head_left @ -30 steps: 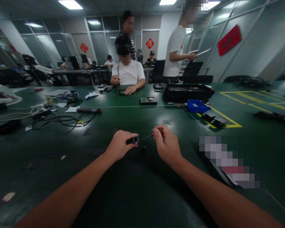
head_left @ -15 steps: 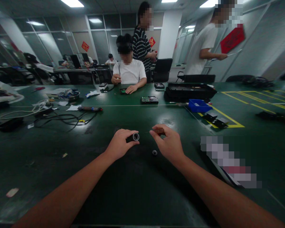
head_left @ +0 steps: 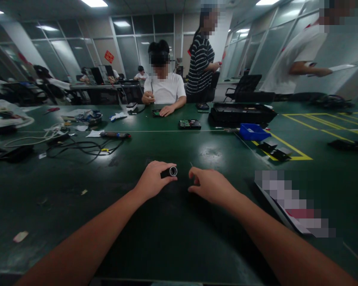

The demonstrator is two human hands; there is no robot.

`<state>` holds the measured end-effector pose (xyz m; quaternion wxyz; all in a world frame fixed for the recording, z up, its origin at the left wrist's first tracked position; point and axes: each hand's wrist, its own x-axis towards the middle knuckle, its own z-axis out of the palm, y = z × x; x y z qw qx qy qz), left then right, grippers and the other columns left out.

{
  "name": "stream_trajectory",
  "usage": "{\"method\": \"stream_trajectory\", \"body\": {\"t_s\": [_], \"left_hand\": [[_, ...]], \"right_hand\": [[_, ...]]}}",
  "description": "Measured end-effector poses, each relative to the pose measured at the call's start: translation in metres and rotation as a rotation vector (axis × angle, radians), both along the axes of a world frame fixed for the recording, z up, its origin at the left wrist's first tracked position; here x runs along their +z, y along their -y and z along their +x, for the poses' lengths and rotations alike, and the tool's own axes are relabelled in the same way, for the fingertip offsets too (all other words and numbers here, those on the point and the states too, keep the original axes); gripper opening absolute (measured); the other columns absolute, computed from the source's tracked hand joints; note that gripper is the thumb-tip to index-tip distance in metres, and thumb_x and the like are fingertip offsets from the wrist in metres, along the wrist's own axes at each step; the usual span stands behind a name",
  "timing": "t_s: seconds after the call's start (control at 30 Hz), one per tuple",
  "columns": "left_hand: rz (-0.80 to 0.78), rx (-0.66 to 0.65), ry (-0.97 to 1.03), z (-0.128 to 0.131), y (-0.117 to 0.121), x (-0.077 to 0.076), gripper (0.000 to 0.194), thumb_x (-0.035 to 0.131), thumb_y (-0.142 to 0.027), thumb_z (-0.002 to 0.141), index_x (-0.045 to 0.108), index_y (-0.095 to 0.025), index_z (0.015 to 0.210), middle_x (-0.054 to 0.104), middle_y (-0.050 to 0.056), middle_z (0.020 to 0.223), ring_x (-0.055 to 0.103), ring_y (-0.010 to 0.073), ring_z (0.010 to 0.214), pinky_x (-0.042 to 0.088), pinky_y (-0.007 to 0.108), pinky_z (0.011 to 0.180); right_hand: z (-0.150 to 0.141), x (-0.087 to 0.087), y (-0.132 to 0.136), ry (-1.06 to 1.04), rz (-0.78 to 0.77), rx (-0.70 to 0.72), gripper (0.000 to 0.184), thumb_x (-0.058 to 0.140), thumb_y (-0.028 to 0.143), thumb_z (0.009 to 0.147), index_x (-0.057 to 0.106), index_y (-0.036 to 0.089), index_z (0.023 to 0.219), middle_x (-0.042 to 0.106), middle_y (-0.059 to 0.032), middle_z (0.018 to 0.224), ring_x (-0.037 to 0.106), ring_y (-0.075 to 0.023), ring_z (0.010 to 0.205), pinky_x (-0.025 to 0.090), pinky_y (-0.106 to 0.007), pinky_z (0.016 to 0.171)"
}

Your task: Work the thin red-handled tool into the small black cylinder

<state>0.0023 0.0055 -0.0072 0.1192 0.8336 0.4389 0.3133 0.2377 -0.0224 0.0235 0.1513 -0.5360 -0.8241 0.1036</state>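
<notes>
Near the middle of the green table, my left hand (head_left: 151,180) is closed around a short black tube (head_left: 173,171), which looks like a flashlight body. Its open, silver-rimmed end faces me. My right hand (head_left: 210,183) is just to the right, thumb and forefinger apart over the tabletop. The thin metal shaft of a screwdriver (head_left: 191,164) pokes out above its forefinger, and the handle is hidden in the hand. The small round cap seen earlier is out of sight in the area my right hand covers.
Across the table a person (head_left: 164,89) handles a circuit board. A hard drive (head_left: 190,124), a black case (head_left: 241,114) and a blue bin (head_left: 254,132) lie ahead. Cables (head_left: 80,149) and a pen-like tool (head_left: 116,135) are at left. A blurred-out packet (head_left: 292,206) lies at right.
My right hand has come down towards the small cap, now hidden, and the screwdriver shaft has swung from pointing left to pointing up. My left hand keeps its hold. Two people behind have moved right.
</notes>
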Motion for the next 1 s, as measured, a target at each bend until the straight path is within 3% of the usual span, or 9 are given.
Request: {"method": "stream_trajectory", "body": {"t_s": [0.13, 0.33, 0.5, 0.77, 0.9, 1.0], "left_hand": [[-0.005, 0.004, -0.006, 0.0, 0.0, -0.001, 0.04, 0.077, -0.034, 0.084, 0.068, -0.027, 0.122, 0.073, 0.002, 0.113, 0.063, 0.025, 0.104, 0.046, 0.042, 0.092], [0.01, -0.005, -0.002, 0.001, 0.0, -0.001, 0.04, 0.078, -0.033, 0.083, 0.068, -0.026, 0.121, 0.073, 0.003, 0.112, 0.063, 0.0247, 0.103, 0.046, 0.042, 0.092], [0.019, -0.017, 0.003, 0.002, 0.001, 0.0, 0.039, 0.078, -0.033, 0.083, 0.068, -0.026, 0.12, 0.074, 0.002, 0.112, 0.064, 0.0239, 0.101, 0.045, 0.041, 0.091], [0.008, -0.098, 0.04, 0.008, 0.009, 0.005, 0.038, 0.077, -0.032, 0.084, 0.067, -0.026, 0.12, 0.074, 0.002, 0.113, 0.065, 0.0232, 0.1, 0.044, 0.04, 0.089], [-0.012, -0.17, 0.052, 0.011, 0.011, 0.006, 0.034, 0.076, -0.031, 0.085, 0.067, -0.027, 0.118, 0.074, 0.001, 0.116, 0.065, 0.0227, 0.103, 0.042, 0.041, 0.094], [-0.04, -0.184, 0.058, 0.012, 0.012, 0.007, 0.031, 0.075, -0.032, 0.085, 0.068, -0.028, 0.116, 0.074, 0.001, 0.114, 0.066, 0.0232, 0.105, 0.04, 0.043, 0.098]], "right_hand": [[-0.001, -0.001, 0.003, 0.019, -0.092, -0.021, 0.038, 0.087, 0.024, 0.06, 0.067, 0.025, 0.093, 0.07, -0.0006, 0.073, 0.064, -0.0207, 0.061, 0.035, -0.027, 0.047], [-0.004, 0.005, 0.005, 0.015, -0.245, -0.025, 0.031, 0.07, 0.01, 0.072, 0.062, 0.023, 0.099, 0.069, -0.0007, 0.08, 0.064, -0.0168, 0.067, 0.036, -0.025, 0.052], [-0.008, 0.007, 0.005, -0.08, -0.163, -0.057, 0.026, 0.061, 0.007, 0.075, 0.06, 0.022, 0.097, 0.069, -0.0006, 0.08, 0.064, -0.0168, 0.069, 0.04, -0.026, 0.057], [-0.018, -0.001, 0.009, -0.664, 0.046, 0.016, 0.025, 0.063, 0.014, 0.083, 0.056, 0.024, 0.104, 0.073, -0.0021, 0.093, 0.071, -0.0172, 0.085, 0.056, -0.03, 0.076], [-0.023, -0.003, 0.013, -0.683, 0.131, 0.033, 0.025, 0.067, 0.016, 0.084, 0.06, 0.026, 0.105, 0.076, -0.0003, 0.095, 0.073, -0.0191, 0.093, 0.055, -0.036, 0.087], [-0.026, -0.006, 0.014, -0.651, 0.166, 0.051, 0.025, 0.069, 0.018, 0.084, 0.062, 0.028, 0.106, 0.076, 0.0004, 0.099, 0.074, -0.019, 0.09, 0.056, -0.035, 0.082]]}}
